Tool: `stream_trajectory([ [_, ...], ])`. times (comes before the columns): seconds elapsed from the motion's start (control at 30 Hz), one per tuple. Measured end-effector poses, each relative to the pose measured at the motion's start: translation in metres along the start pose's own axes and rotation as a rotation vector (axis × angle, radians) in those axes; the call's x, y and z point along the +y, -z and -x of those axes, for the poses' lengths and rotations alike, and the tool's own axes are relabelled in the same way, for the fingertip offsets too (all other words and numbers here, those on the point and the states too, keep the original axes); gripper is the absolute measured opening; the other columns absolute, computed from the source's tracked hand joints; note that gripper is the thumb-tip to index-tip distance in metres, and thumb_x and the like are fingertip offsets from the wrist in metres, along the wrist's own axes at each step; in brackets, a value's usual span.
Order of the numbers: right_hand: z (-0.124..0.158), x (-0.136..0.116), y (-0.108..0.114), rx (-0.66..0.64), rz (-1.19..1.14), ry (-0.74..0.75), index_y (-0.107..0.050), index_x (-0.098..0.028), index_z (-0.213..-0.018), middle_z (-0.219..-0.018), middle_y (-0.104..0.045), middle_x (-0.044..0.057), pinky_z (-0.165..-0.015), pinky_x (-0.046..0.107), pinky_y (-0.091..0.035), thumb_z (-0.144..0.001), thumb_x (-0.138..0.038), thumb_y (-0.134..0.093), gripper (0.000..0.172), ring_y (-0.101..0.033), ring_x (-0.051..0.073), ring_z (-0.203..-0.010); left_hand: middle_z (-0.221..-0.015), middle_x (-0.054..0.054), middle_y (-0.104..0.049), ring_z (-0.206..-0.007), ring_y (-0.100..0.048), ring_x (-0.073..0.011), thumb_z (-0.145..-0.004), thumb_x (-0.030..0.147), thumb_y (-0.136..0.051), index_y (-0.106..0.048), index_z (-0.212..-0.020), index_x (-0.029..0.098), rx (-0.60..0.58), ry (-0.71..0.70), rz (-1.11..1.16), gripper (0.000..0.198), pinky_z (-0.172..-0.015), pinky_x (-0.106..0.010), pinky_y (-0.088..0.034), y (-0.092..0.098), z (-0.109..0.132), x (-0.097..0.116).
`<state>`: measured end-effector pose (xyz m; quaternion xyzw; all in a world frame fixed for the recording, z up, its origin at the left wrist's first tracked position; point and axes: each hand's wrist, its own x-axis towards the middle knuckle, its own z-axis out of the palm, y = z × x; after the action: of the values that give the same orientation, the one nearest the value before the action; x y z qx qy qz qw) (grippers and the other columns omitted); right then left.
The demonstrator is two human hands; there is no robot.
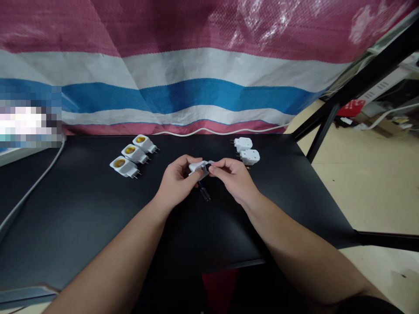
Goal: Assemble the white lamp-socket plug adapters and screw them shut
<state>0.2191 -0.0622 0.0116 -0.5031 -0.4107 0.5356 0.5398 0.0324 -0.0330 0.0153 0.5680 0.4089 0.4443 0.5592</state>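
My left hand (176, 181) and my right hand (234, 179) meet above the middle of the black table (81, 218). Both grip a white plug socket adapter (198, 168), their fingers hiding much of it. A small screwdriver with a clear handle (205, 193) points up into the adapter from below, its upper end hidden by my fingers. Left of my hands, several assembled adapters with yellow-centred lamp sockets (133, 153) lie in a diagonal row. Right of my right hand, two white adapter bodies (247, 150) lie close together.
A pink, white and blue woven tarp (196, 87) hangs behind the table. A white cable (31, 187) runs across the table's left side. Black metal table legs (356, 83) stand at the right, above a pale floor (366, 187).
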Motion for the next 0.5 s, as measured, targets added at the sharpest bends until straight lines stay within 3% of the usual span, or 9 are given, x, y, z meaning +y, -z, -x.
stream_trajectory([
  [0.5, 0.0016, 0.0023, -0.0049, 0.029, -0.054, 0.039, -0.079, -0.024, -0.086, -0.091, -0.081, 0.003, -0.097, 0.046, -0.06, -0.075, -0.043, -0.095, 0.028, -0.075, 0.02, -0.086, -0.095, -0.006, -0.077, -0.074, -0.066, -0.0142, -0.076, 0.029, -0.093, -0.077, -0.105, 0.016, 0.006, 0.038, 0.134, 0.037, -0.053, -0.022, -0.056, -0.0039, -0.0002, 0.0051],
])
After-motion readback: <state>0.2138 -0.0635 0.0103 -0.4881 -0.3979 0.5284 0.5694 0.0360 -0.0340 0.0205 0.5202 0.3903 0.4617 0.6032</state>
